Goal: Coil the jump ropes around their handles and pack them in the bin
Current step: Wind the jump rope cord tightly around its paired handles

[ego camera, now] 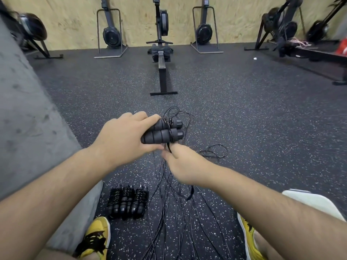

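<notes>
My left hand (122,139) grips two black foam jump rope handles (163,132) held side by side above the floor. A few turns of thin black rope circle the handles near their right ends. Just below them my right hand (180,164) pinches the rope (170,148) that leads off the handles. Several loose black ropes (174,212) trail across the speckled floor between my feet. Three coiled jump ropes (127,202) lie side by side on the floor at lower left. A white bin (311,201) shows its corner at the right, behind my right forearm.
A grey concrete block (28,119) rises along the left. A rowing machine (162,68) stands straight ahead, with more machines against the plywood wall. A black bench with clutter (309,53) sits far right. My yellow shoes (97,237) are at the bottom.
</notes>
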Motion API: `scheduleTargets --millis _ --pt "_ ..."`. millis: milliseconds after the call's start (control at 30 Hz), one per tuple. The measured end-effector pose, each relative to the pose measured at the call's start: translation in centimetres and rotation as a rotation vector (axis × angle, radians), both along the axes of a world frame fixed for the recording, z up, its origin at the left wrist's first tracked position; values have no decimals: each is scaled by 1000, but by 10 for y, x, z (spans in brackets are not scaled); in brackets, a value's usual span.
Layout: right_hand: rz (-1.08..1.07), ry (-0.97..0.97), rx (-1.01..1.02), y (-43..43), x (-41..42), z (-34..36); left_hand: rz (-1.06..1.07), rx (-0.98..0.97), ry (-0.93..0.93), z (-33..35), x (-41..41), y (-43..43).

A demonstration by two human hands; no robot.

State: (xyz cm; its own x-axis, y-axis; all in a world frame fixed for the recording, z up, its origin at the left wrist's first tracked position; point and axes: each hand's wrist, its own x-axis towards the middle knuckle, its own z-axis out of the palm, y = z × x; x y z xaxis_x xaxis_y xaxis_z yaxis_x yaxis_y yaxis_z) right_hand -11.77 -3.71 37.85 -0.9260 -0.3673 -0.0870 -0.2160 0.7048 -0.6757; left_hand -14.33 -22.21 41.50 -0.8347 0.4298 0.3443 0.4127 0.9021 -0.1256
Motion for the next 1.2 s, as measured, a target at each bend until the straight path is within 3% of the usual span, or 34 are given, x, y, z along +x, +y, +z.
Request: scheduleTargets --millis 200,333,433,500,600,733,933,1100,1200 --pt "133 -88 125 8 22 35 66 -90 -31 -6 -11 -6" --pt "120 117 163 23 20 59 -6 -183 -19 -7 -13 -5" --pt "123 323 190 41 9 69 -173 -192 -27 -6 -9 1" --pt "133 345 143 55 -3 69 -289 -175 -57 -6 -5 7" --pt "96 284 -72 70 -25 58 -406 -47 -128 0 4 14" --pt "68 255 -303 73 -40 34 -376 203 -265 9 11 11" --pt "77 -99 -568 65 -36 4 -418 433 -482 5 16 10" --pt "-81 -237 -485 36 -19 -9 -282 697 -394 5 13 10" --pt "-38 -170 -247 12 0 -6 -169 589 -278 1 -2 -2"
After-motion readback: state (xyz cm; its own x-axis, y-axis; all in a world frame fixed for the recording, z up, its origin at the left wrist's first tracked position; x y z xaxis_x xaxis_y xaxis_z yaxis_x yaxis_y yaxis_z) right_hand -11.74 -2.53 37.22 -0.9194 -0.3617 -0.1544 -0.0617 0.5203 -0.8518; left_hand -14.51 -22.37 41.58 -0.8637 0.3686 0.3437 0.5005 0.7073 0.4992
